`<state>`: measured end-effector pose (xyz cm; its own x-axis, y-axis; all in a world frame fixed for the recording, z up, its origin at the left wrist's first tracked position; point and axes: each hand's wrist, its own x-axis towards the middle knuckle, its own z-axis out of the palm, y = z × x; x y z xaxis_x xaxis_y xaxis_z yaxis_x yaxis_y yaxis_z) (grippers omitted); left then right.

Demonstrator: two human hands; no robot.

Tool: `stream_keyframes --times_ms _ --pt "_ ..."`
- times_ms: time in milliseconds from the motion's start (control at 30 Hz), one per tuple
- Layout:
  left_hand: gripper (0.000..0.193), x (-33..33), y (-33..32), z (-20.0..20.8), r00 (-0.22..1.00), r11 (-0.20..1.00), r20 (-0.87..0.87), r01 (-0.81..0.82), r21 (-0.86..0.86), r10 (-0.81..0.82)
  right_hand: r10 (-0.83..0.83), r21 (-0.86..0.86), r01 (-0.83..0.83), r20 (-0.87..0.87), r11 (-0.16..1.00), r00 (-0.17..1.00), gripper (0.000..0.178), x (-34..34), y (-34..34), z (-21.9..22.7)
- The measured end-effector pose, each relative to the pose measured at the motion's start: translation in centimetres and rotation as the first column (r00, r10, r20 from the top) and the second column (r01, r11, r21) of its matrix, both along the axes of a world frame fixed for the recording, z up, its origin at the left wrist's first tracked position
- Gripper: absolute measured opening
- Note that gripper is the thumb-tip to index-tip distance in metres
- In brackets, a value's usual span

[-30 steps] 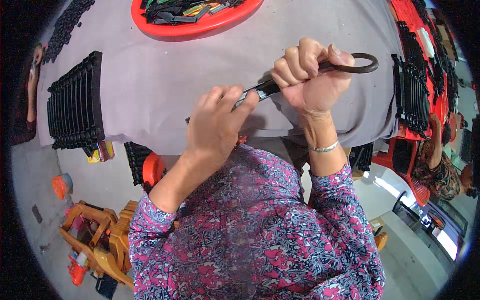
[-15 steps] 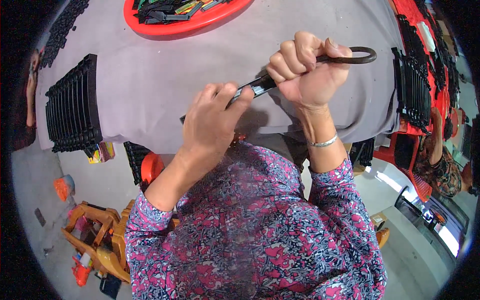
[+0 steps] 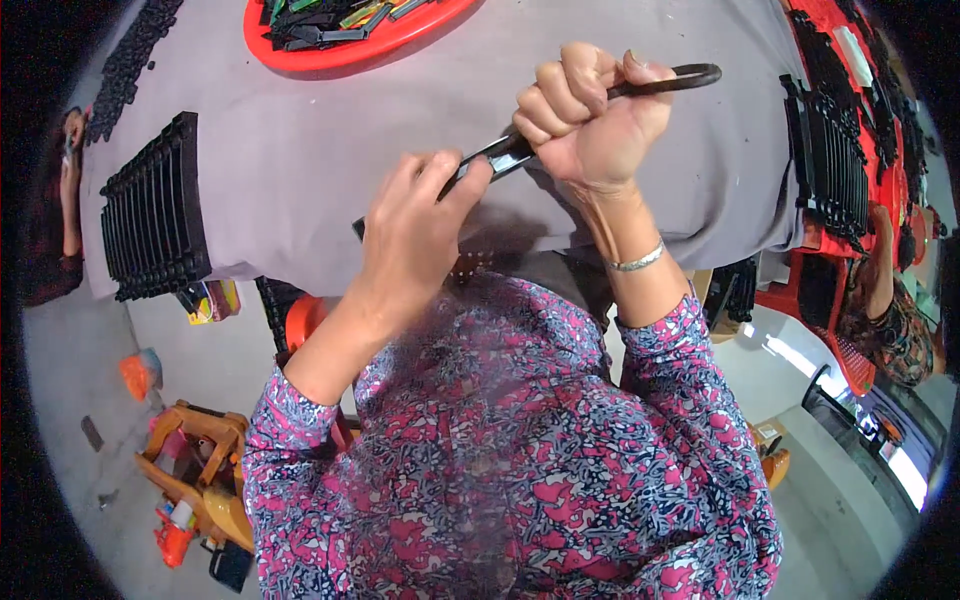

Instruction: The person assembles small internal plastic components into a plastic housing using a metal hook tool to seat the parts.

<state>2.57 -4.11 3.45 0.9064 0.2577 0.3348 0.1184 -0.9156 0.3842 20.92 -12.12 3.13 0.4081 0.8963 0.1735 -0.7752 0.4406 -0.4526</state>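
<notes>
My right hand (image 3: 590,125) is wrapped in a fist round a dark loop-handled tool (image 3: 698,76), whose rounded end sticks out past the thumb. From the other side of that fist a long black strip with a shiny face (image 3: 512,157) slants down to my left hand (image 3: 415,220). My left fingers are closed round the strip, thumb and forefinger at its upper part, and its dark lower end (image 3: 360,229) shows beyond the hand. Both hands are held above the near part of the table. How the tool and strip meet is hidden inside my right fist.
A red tray (image 3: 400,47) of black and coloured strips stands at the far side of the grey-covered table (image 3: 300,150). Black slatted parts lie in rows at the left (image 3: 155,215) and right (image 3: 830,150). Other people's arms show at the left (image 3: 72,190) and right (image 3: 880,265) edges.
Both hands, with the strip and tool, have shifted slightly left and away from me in the picture. The grip of each hand looks the same.
</notes>
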Motion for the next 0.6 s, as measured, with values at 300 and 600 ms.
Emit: stream_keyframes --times_ms 300,600 --pt "0.033 0.2 0.2 0.0 0.998 0.999 0.054 0.042 0.000 -0.042 -0.086 -0.134 0.095 0.073 0.986 0.994 0.054 0.2 0.1 0.6" --pt "0.038 -0.8 0.5 0.6 0.999 0.999 0.039 0.001 -0.050 0.001 0.046 -0.155 0.002 0.308 0.988 0.950 0.064 3.1 -2.1 4.8"
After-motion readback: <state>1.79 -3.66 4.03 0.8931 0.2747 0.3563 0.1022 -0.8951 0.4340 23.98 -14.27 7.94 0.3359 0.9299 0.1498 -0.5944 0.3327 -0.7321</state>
